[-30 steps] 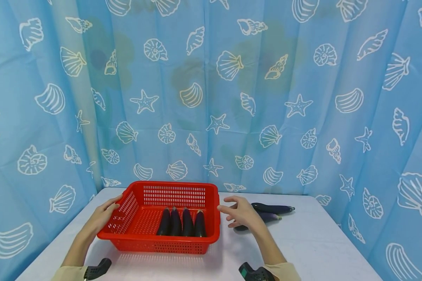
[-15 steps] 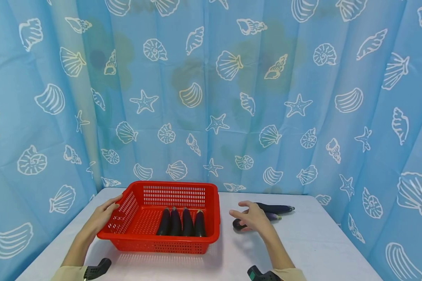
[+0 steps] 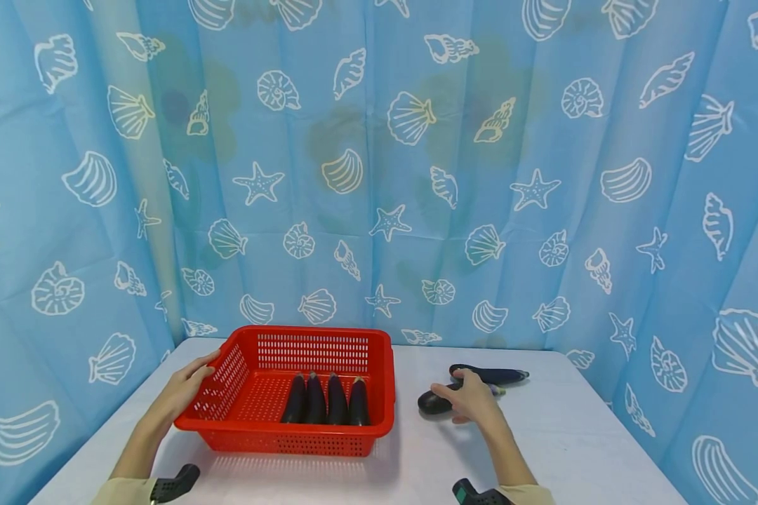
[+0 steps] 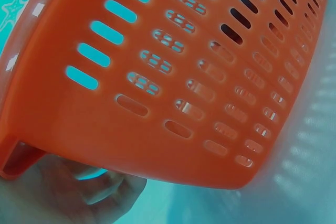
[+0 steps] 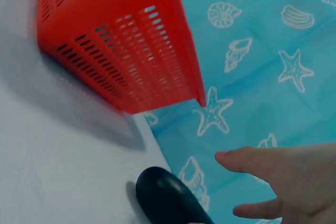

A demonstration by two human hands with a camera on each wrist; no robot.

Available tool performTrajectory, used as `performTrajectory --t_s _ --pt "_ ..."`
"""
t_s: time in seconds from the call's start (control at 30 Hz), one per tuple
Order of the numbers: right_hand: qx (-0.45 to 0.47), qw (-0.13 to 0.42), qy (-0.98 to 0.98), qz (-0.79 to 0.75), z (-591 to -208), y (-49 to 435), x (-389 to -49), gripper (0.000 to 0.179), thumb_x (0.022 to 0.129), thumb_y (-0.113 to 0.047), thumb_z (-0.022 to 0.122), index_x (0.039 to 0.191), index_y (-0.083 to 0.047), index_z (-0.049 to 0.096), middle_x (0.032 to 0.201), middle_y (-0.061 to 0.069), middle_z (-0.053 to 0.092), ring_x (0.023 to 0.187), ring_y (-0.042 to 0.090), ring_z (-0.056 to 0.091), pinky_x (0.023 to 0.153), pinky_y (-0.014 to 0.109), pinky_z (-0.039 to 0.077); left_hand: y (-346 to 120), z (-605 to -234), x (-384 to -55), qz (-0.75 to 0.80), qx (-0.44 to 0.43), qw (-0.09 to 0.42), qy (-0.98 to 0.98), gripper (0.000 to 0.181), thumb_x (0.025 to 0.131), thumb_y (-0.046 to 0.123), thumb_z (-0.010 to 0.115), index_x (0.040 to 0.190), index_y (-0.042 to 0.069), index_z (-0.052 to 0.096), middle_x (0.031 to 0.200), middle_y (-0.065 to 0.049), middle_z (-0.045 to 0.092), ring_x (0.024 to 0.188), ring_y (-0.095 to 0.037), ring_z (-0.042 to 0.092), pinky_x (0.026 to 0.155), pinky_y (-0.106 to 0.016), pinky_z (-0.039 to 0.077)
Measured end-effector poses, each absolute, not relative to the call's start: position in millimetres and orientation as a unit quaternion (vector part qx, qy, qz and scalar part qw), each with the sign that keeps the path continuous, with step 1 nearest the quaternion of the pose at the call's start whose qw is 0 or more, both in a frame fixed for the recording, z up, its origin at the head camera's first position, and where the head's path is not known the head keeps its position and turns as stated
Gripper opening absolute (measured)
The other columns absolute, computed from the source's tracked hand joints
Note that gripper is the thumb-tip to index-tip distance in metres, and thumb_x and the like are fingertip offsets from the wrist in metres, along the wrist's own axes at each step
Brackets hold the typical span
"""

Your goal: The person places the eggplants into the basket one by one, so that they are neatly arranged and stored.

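Observation:
A red perforated plastic basket (image 3: 226,424) stands on the table, with several dark eggplants (image 3: 316,400) side by side in its right half. My left hand (image 3: 184,390) holds the basket's left rim. In the left wrist view, fingers (image 4: 118,195) bend beneath the rim outside the basket. To the right of the basket lie two eggplants: a nearer one (image 3: 434,402) and a farther one (image 3: 502,375). My right hand (image 3: 476,400) is over the nearer eggplant and hides its middle. In the right wrist view, its fingers are spread, apart from the eggplant (image 5: 165,195).
The table (image 3: 575,435) has a white cover. A blue curtain (image 3: 379,175) with white shell and starfish prints hangs behind it and along both sides. The basket's right wall (image 5: 126,51) stands between the two groups of eggplants.
My right hand has moved right from beside the basket's rim to above the nearer loose eggplant, uncovering that eggplant's left end. The left hand and the basket have stayed in place.

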State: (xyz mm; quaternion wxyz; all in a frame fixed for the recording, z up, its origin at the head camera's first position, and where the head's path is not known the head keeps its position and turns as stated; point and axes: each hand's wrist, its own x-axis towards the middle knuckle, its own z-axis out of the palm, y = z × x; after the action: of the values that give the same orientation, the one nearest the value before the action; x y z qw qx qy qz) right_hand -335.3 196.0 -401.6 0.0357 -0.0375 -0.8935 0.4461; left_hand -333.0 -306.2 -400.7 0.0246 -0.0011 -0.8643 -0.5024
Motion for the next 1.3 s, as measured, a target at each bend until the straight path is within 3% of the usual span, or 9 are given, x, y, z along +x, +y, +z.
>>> performTrajectory --t_s 0.17,0.4,0.7,1.03,1.3 --pt "-0.046 0.068 -0.913 0.4 -407.9 199.3 -336.3 0.075 0.087 -0.034 0.07 0.138 0.013 0.04 0.138 0.044 0.04 0.059 0.025 0.069 0.052 0.03 0.058 -306.7 -399.6 -332.9 -0.5 -0.005 0.023 -0.866 0.056 0.106 0.033 0.031 0.156 0.009 0.022 0.15 -0.034 0.033 0.106 -0.027 0.061 0.079 -0.037 0.061" --pt "-0.068 0.086 -0.922 0.371 -413.3 200.6 -338.8 0.077 0.088 -0.036 0.069 0.138 0.015 0.039 0.131 0.048 0.044 0.05 0.021 0.066 0.045 0.027 0.053 -306.8 -398.7 -332.7 -0.502 -0.006 0.023 -0.865 0.055 0.106 0.032 0.031 0.156 0.009 0.023 0.149 -0.034 0.034 0.106 -0.028 0.061 0.08 -0.038 0.061" --pt "-0.086 0.076 -0.924 0.365 -422.4 203.5 -341.4 0.077 0.09 -0.04 0.066 0.14 0.011 0.037 0.124 0.045 0.05 0.049 0.021 0.064 0.045 0.027 0.053 -305.9 -397.2 -333.1 -0.505 -0.003 0.021 -0.863 0.055 0.106 0.032 0.032 0.156 0.009 0.023 0.149 -0.034 0.034 0.105 -0.028 0.061 0.08 -0.038 0.061" --pt "-0.11 0.07 -0.913 0.388 -426.9 204.9 -348.0 0.07 0.091 -0.04 0.063 0.134 0.007 0.036 0.123 0.045 0.045 0.07 0.033 0.06 0.047 0.03 0.056 -306.6 -396.7 -334.2 -0.5 -0.004 0.021 -0.866 0.055 0.106 0.032 0.031 0.156 0.009 0.022 0.15 -0.034 0.034 0.107 -0.03 0.06 0.081 -0.038 0.061" --pt "-0.111 0.051 -0.906 0.405 -428.9 210.7 -352.5 0.064 0.09 -0.041 0.065 0.129 0.002 0.04 0.121 0.042 0.046 0.065 0.028 0.06 0.048 0.032 0.057 -307.9 -398.7 -334.2 -0.5 0.002 0.019 -0.866 0.057 0.106 0.034 0.033 0.156 0.01 0.023 0.149 -0.033 0.035 0.107 -0.028 0.061 0.081 -0.037 0.061"
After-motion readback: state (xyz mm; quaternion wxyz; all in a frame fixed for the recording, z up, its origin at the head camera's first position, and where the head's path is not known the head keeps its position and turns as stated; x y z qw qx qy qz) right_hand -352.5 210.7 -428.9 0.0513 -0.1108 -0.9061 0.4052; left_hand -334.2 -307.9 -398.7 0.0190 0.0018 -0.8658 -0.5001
